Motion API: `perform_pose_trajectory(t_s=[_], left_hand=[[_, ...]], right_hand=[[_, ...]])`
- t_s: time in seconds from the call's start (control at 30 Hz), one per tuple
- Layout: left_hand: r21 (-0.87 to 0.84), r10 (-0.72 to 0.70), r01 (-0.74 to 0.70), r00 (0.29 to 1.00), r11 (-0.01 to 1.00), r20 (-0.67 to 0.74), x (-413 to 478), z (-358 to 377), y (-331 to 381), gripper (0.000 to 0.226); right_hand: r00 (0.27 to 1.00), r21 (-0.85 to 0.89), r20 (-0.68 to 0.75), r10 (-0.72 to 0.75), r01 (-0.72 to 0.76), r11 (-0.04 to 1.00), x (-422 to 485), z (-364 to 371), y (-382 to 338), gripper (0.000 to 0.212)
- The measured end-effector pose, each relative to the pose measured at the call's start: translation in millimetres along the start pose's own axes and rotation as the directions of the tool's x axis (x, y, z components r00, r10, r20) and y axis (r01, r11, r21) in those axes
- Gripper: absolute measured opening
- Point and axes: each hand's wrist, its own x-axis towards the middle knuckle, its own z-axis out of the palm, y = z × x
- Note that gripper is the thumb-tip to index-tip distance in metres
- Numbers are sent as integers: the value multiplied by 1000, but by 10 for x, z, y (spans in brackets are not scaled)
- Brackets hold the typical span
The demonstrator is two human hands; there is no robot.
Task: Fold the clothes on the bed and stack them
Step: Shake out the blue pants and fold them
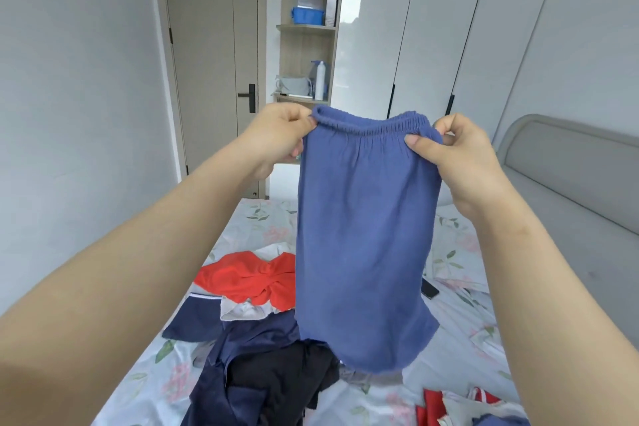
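Hanging between the two hands, the blue shorts (pixel 363 235) dangle over the bed (pixel 460 349); the left hand (pixel 278 135) pinches one end of the elastic waistband and the right hand (pixel 463 159) pinches the other, thumb on the front. Grips that slight could slip, I'd say, dropping the shorts onto the dark pile (pixel 269 370) below the hands; the hem nearly brushes it and might drag a piece along when lowered. Beyond the left hand, a shelf (pixel 306 28) carries a blue basket (pixel 307 15); what it holds I cannot make out.
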Motion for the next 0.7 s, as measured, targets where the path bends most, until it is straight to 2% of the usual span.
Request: perform_pose_trajectory(t_s=[0.07,0.13,0.17,0.23,0.3,0.37,0.4,0.47,0.53,0.57,0.7], left_hand=[[-122,-77,89,992,989,99,-111,-58,62,29],[-167,-138,173,969,971,205,-189,-119,91,29],[-140,-160,196,959,971,234,-220,-137,92,29],[-24,-207,218,952,976,226,-257,-128,49,26],[67,-286,278,933,958,220,-281,-60,-46,20],[78,-365,357,893,931,263,-278,51,-199,19],[77,-394,389,877,918,276,-273,111,-278,21],[91,-433,425,860,901,269,-241,223,-406,24],[100,-408,395,880,913,245,-180,313,-458,21],[75,-368,361,902,930,224,-138,342,-455,19],[-122,-113,129,985,984,128,31,354,-269,21]], right_hand=[[997,123,45,70,-75,990,-123,-31,-65,23],[987,152,115,114,-131,980,-218,-85,-116,16],[981,112,142,131,-148,983,-255,-105,-131,14],[973,-79,146,180,-170,982,-303,-133,-117,6],[966,-339,98,241,-195,920,-297,-143,-21,5],[957,-519,60,284,-213,828,-264,-113,126,9],[953,-550,40,301,-230,803,-249,-80,210,10],[927,-462,-1,375,-333,822,-219,-2,352,9],[915,-314,-22,404,-390,866,-175,67,471,8],[931,-293,-32,365,-358,887,-146,87,509,8],[994,-215,-67,91,-104,971,-89,97,445,8]])
